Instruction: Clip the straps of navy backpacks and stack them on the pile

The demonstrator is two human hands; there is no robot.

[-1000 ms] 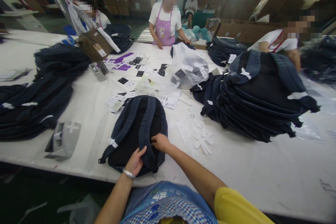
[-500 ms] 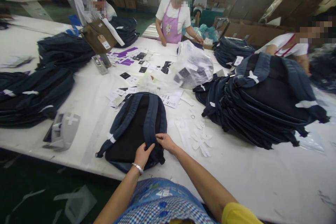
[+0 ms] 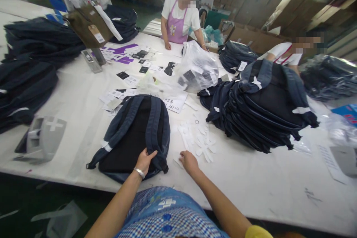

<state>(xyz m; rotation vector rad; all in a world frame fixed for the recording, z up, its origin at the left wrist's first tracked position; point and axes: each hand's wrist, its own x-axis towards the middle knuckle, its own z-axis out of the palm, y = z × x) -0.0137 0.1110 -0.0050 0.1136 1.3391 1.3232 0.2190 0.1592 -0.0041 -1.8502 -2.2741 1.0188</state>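
A dark navy backpack lies on the table in front of me, its back panel and shoulder straps facing up. White paper is wrapped round the lower end of its left strap. My left hand grips the lower part of the right shoulder strap, thumb on top. Just right of the backpack, my right hand is closed, its fingertips pinching a small white paper strip low over the table. More white paper strips lie loosely beyond that hand.
Stacked navy backpacks stand at right, others at left. A clear plastic bag of tags, scattered cards and a grey holder share the white table. Co-workers are across it.
My right hand has left the backpack's strap and moved right, with a white strip now at its fingertips. My left hand stays on the strap. The view has shifted to the right.
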